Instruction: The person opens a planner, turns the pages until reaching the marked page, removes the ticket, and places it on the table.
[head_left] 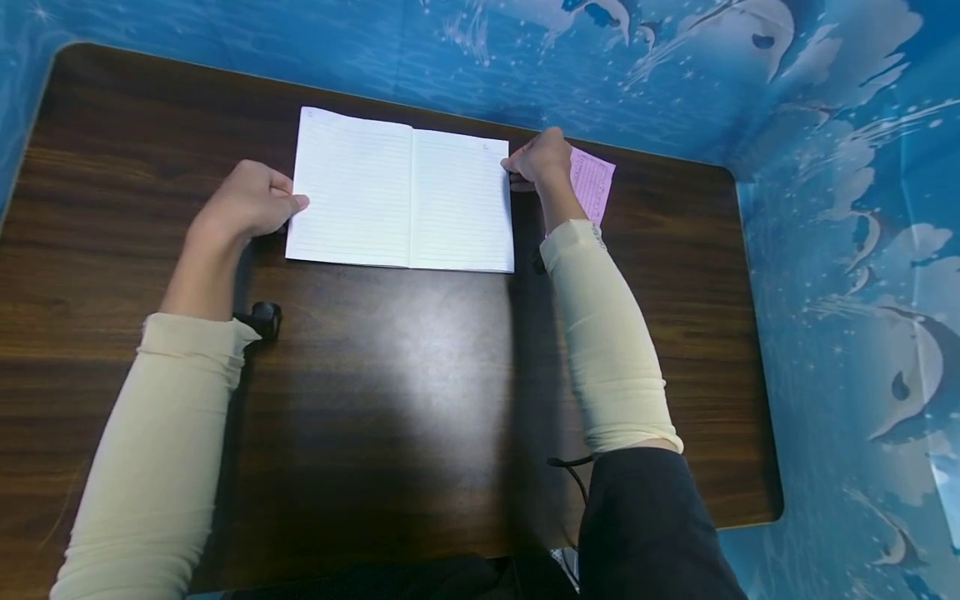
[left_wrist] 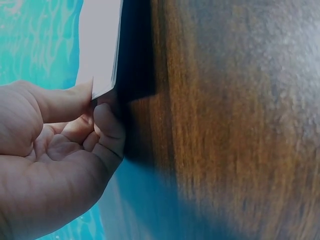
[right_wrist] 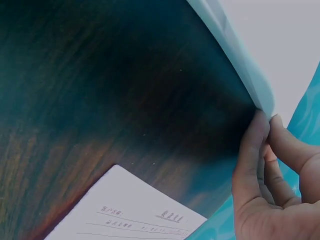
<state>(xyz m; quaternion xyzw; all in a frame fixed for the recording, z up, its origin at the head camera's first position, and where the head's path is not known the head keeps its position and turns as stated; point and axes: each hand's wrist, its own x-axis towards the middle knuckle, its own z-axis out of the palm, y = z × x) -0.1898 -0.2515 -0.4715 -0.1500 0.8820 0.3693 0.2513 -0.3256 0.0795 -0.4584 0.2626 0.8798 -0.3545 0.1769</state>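
Observation:
An open notebook [head_left: 352, 192] with blank ruled pages lies spread toward the back of the table. My left hand [head_left: 251, 200] pinches its left edge, thumb on the page and fingers beneath. In the left wrist view the notebook's corner [left_wrist: 102, 60] sits between thumb and curled fingers, raised over the wood. At the opposite edge my right hand [head_left: 543, 158] pinches the other side near its upper part. The right wrist view has the cover and pages [right_wrist: 245, 65] between thumb and fingertips, lifted off the table with a shadow below.
A pink printed slip [head_left: 592, 183] lies on the dark wooden table [head_left: 360, 417], partly behind the right wrist. A black cable [head_left: 573, 471] runs by the right sleeve at the front. Blue dolphin-patterned sheeting [head_left: 847, 250] borders the table's back and right.

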